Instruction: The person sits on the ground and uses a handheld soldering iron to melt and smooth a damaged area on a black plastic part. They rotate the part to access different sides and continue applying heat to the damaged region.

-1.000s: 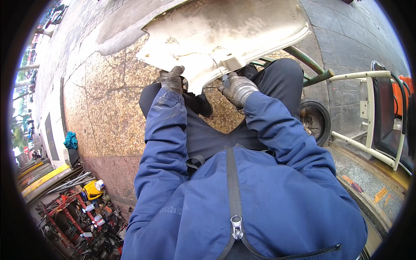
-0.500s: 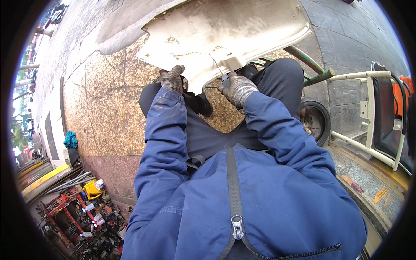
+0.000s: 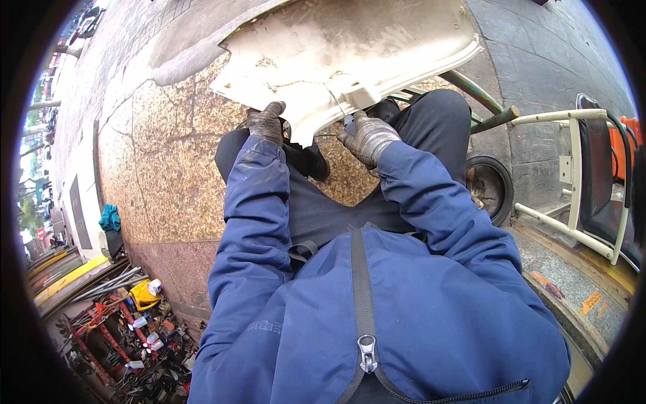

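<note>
A large cream-white curved panel point(image 3: 336, 57), like a vehicle body panel, leans across in front of my knees. A rough, brownish crack line runs over its near part. My left hand point(image 3: 266, 124), in a dirty knitted work glove, is closed on the panel's near left edge with the thumb on top. My right hand point(image 3: 369, 139), gloved too, is closed round a slim tool with a dark grey handle point(image 3: 349, 124). From it a thin shaft reaches up onto the panel beside a raised block. The tool's exact kind cannot be made out.
On the right stand a green metal bar point(image 3: 494, 121), a small black tyre point(image 3: 490, 188) and a cream-framed chair point(image 3: 599, 195). Lower left lies a heap of tools and parts point(image 3: 134, 343) with a yellow container point(image 3: 144, 295). A teal cloth point(image 3: 109, 217) is above it.
</note>
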### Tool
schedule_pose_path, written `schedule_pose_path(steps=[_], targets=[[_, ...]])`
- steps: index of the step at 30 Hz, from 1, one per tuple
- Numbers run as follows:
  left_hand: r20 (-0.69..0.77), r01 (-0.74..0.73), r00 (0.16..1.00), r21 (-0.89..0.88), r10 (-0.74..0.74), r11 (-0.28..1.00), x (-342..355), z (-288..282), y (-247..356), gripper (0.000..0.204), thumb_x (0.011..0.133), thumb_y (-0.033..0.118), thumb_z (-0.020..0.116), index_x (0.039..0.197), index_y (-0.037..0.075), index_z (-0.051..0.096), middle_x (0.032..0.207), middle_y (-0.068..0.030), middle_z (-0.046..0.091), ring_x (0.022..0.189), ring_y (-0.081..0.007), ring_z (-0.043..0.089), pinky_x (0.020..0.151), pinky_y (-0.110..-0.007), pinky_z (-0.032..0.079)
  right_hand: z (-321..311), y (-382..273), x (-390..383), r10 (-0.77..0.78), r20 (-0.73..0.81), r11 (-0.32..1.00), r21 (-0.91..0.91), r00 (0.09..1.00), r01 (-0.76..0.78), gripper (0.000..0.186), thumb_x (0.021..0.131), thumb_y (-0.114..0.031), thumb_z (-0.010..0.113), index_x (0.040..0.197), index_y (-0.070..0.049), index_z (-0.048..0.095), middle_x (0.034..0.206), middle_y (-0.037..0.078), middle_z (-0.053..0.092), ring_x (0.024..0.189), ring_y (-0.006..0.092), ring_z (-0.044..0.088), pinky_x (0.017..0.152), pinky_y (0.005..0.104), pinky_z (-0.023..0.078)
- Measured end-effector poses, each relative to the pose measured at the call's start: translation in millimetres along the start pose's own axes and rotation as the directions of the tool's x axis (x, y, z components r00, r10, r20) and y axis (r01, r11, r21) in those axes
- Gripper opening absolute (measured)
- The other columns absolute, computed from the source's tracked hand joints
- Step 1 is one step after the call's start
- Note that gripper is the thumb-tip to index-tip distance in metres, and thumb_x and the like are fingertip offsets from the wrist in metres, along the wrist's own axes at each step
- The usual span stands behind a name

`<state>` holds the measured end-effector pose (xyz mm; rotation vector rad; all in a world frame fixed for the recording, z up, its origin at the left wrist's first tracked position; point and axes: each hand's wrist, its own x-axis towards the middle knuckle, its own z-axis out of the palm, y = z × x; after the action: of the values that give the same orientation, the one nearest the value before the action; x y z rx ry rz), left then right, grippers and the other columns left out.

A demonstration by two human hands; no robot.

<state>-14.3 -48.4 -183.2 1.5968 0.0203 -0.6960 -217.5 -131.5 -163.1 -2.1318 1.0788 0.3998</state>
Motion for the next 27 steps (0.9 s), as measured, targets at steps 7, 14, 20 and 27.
schedule_pose_path(steps=[7, 14, 20, 27], targets=[[0.031, -0.011, 0.999, 0.004, 0.011, 1.0, 1.7, -0.7, -0.3, 0.044, 0.07, -0.007, 0.066, 0.112, -0.004, 0.051, 0.098, -0.0156, 0.062, 0.085, -0.0313, 0.063, 0.075, -0.043, 0.054, -0.3, -0.8, 0.4, 0.008, 0.011, 1.0, 0.001, 1.0, -0.008, 0.07, 0.09, -0.049, 0.055, 0.129, 0.007, 0.044, 0.111, 0.031, 0.061, 0.109, 0.0404, 0.059, 0.094, 0.0445, 0.046], [0.045, 0.035, 0.998, -0.011, -0.035, 0.999, -1.3, -0.9, 1.3, 0.041, 0.072, -0.006, 0.066, 0.11, -0.005, 0.051, 0.095, -0.0158, 0.062, 0.078, -0.0304, 0.065, 0.069, -0.042, 0.056, -0.5, -2.3, -2.4, -0.015, -0.014, 1.0, 0.021, 1.0, 0.016, 0.069, 0.089, -0.049, 0.057, 0.128, 0.007, 0.045, 0.109, 0.031, 0.062, 0.107, 0.0404, 0.06, 0.093, 0.0448, 0.047], [0.014, 0.083, 0.996, -0.026, -0.083, 0.996, -0.3, -0.7, 1.3, 0.038, 0.071, -0.005, 0.066, 0.107, -0.004, 0.054, 0.091, -0.0146, 0.063, 0.076, -0.0291, 0.065, 0.066, -0.041, 0.056, -1.6, -2.9, -1.4, -0.01, 0.015, 0.999, -0.032, 1.0, 0.011, 0.075, 0.089, -0.056, 0.051, 0.133, 0.005, 0.042, 0.112, 0.026, 0.063, 0.108, 0.0379, 0.06, 0.094, 0.0444, 0.047], [0.009, 0.055, 0.998, -0.013, -0.055, 0.998, 0.1, -0.8, 0.9, 0.039, 0.071, -0.005, 0.067, 0.108, -0.004, 0.054, 0.093, -0.0141, 0.063, 0.077, -0.0298, 0.065, 0.07, -0.042, 0.056, -2.4, -4.1, -1.4, 0.0, 0.024, 1.0, -0.028, 1.0, 0.0, 0.071, 0.089, -0.054, 0.053, 0.131, 0.002, 0.046, 0.114, 0.025, 0.063, 0.11, 0.0373, 0.06, 0.095, 0.0439, 0.046]])
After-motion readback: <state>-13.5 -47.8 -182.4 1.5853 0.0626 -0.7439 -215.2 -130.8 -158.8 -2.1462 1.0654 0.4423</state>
